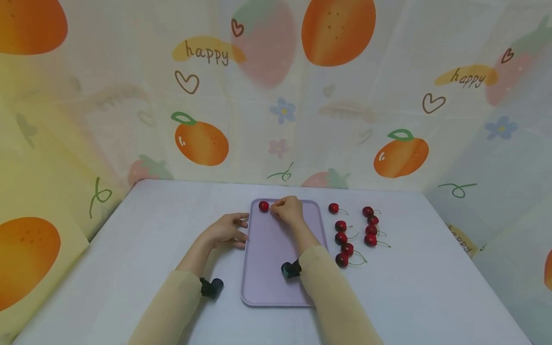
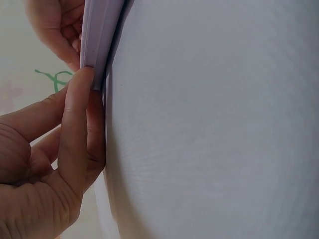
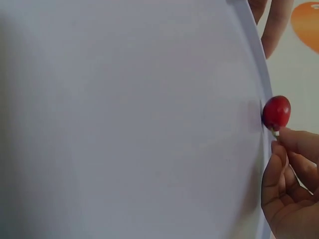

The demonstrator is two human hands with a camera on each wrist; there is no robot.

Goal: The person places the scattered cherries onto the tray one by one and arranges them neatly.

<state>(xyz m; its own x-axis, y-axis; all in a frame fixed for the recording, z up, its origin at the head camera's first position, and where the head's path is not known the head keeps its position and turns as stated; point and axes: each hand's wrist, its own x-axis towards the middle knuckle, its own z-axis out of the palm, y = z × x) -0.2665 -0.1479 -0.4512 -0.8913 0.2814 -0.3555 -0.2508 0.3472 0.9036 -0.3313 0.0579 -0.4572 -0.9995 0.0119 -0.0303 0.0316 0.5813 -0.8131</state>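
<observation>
A lilac tray lies on the table, with a dark red cherry near its far left corner. My right hand reaches over the tray. In the right wrist view, its thumb and finger pinch the short stem of that cherry, and the fruit sits close to the tray's surface. At the tray's left side, my left hand has its fingers spread, with the tips at the rim. The left wrist view has a fingertip of this hand touching the tray's edge.
Right of the tray, several stemmed cherries form a loose column. Farther right stands a second column of cherries. The white table ends at a fruit-printed curtain behind. Small black cameras sit on both wrists.
</observation>
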